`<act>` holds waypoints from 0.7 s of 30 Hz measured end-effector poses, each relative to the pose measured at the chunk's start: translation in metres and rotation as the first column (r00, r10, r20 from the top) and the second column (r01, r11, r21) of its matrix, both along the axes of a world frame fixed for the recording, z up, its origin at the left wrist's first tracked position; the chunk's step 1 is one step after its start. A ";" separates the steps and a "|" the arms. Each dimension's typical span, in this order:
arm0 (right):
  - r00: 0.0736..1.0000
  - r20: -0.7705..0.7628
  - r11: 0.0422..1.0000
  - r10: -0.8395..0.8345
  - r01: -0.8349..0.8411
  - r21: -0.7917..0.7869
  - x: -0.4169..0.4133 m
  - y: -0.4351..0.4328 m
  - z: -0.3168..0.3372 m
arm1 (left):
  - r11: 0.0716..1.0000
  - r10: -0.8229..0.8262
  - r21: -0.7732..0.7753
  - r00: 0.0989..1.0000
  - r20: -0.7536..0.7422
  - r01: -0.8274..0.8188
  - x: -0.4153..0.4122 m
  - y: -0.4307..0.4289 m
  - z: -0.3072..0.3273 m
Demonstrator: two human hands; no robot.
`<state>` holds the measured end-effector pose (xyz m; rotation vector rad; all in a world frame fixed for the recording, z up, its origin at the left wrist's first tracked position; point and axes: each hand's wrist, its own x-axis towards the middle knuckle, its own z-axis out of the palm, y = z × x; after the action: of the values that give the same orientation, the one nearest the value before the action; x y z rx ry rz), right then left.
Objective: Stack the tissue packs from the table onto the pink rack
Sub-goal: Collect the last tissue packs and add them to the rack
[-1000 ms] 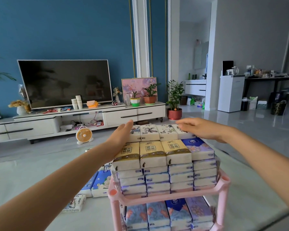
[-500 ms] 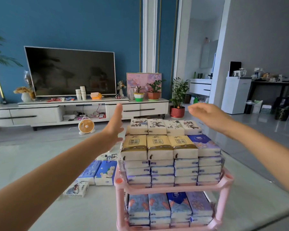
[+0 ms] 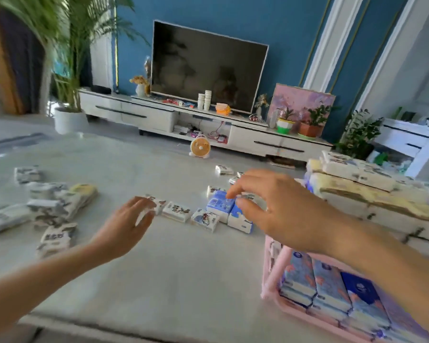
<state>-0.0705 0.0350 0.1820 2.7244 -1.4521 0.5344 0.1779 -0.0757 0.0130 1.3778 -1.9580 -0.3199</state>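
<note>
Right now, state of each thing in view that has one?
left hand, open, holds nothing, beside a white pack
right hand, open, holds nothing, above the blue packs
pink rack, both visible shelves loaded with packs
loose tissue packs, lying scattered on the table
TV, screen dark
orange fan, on the floor; running or not, cannot tell

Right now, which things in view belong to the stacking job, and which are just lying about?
Job: loose tissue packs, stacked packs, pink rack, table.
Lying about: TV, fan, cups, painting, pot plants.
</note>
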 end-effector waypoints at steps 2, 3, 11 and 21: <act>0.992 -0.121 0.991 0.029 -0.013 0.132 0.027 -0.020 -0.023 | 0.998 0.047 -0.050 0.993 0.112 -0.041 0.024 0.007 -0.022; 0.984 -0.180 0.978 0.013 0.025 0.207 0.038 -0.032 -0.036 | 0.997 0.060 -0.052 0.986 0.155 -0.053 0.033 0.010 -0.032; 0.936 -0.117 0.824 -0.331 0.347 0.448 0.087 -0.141 -0.142 | 0.983 0.177 0.033 0.983 0.045 -0.178 0.041 0.011 -0.048; 0.902 -0.217 0.832 -0.374 0.429 0.353 0.146 -0.206 -0.189 | 0.962 0.271 0.029 0.962 -0.016 -0.271 0.043 0.001 -0.066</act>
<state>0.0758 -0.1706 -0.0074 2.5060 -2.2163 0.0292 0.2214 -0.0746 -0.0528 1.6305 -1.7258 -0.2293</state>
